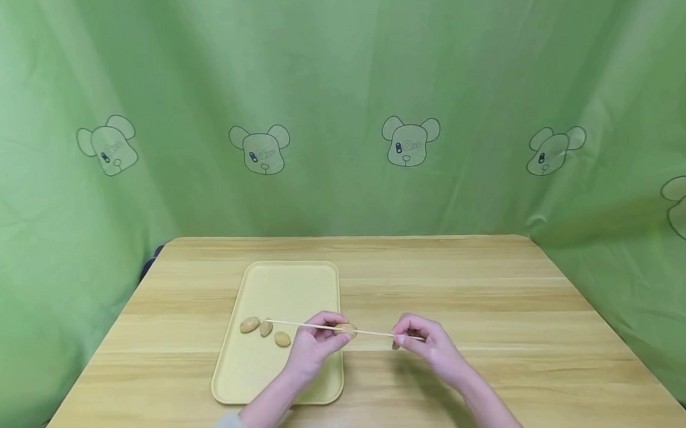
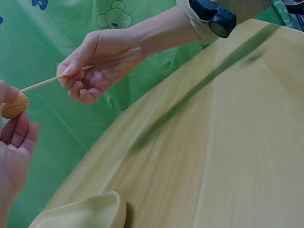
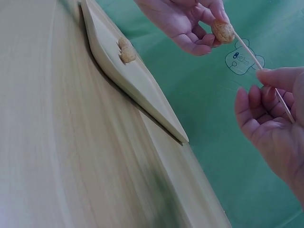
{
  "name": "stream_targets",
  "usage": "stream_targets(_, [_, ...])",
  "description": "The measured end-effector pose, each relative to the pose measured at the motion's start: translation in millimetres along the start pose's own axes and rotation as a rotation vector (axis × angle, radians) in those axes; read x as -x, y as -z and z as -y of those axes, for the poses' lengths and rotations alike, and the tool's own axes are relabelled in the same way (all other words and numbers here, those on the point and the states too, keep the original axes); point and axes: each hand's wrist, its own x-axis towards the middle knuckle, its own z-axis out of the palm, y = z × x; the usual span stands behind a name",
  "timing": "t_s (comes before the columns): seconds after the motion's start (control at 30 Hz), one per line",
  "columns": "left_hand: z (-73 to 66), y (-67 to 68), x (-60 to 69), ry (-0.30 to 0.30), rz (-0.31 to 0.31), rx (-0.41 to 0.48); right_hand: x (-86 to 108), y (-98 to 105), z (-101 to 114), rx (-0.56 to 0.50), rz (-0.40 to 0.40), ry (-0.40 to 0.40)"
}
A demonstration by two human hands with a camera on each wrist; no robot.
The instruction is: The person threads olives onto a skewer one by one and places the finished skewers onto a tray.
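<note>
Leftmost, the left hand [image 1: 313,348] is nearly closed at its tips, with thumb and fingers pinching a brown ball [image 2: 14,107] just past the right edge of the tray. The other fingers bend loosely below. A thin skewer [image 1: 377,333] runs at the ball and, in the head view, on across the left hand; whether it pierces the ball or lies against it, I cannot tell. Farther right, the right hand [image 1: 432,347] pinches the skewer near its right end between thumb and forefinger, its remaining fingers half curled. A gap separates the two hands, bridged by the skewer.

Around them, from the left, three brown pieces sit on the tray: an oblong one [image 1: 249,325], a middle one [image 1: 266,328] and a smaller rounded one [image 1: 282,339]. The skewer's left tip shows over the middle one; contact is unclear. The yellow tray [image 1: 289,286] stands on the left half of the wooden table [image 1: 467,285], its lower right part covered by the left hand and forearm. A dark device [image 2: 221,21] sits at the right wrist, over a light sleeve. A green curtain [image 1: 336,61] printed with cartoon animal heads hangs behind and at both sides.
</note>
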Motion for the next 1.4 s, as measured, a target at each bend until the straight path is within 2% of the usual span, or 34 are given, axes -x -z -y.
stream_targets(0.13, [0.1, -1.6, 1.6, 0.015, -0.016, 0.015, 0.7, 0, -1, 0.002, -0.005, 0.013])
stream_targets(0.43, [0.4, -5.2, 2.6, -0.008, -0.029, 0.078, 0.7, -3, 0, 0.002, -0.016, 0.047])
stream_targets(0.8, [0.8, -7.2, 1.9, 0.01, -0.043, 0.097, 0.0, -4, 0, -0.003, -0.02, 0.051])
stream_targets(1.4, [7.4, -11.7, 3.4, 0.023, -0.04, 0.075, -2.3, -13, -5, 0.009, -0.019, 0.0])
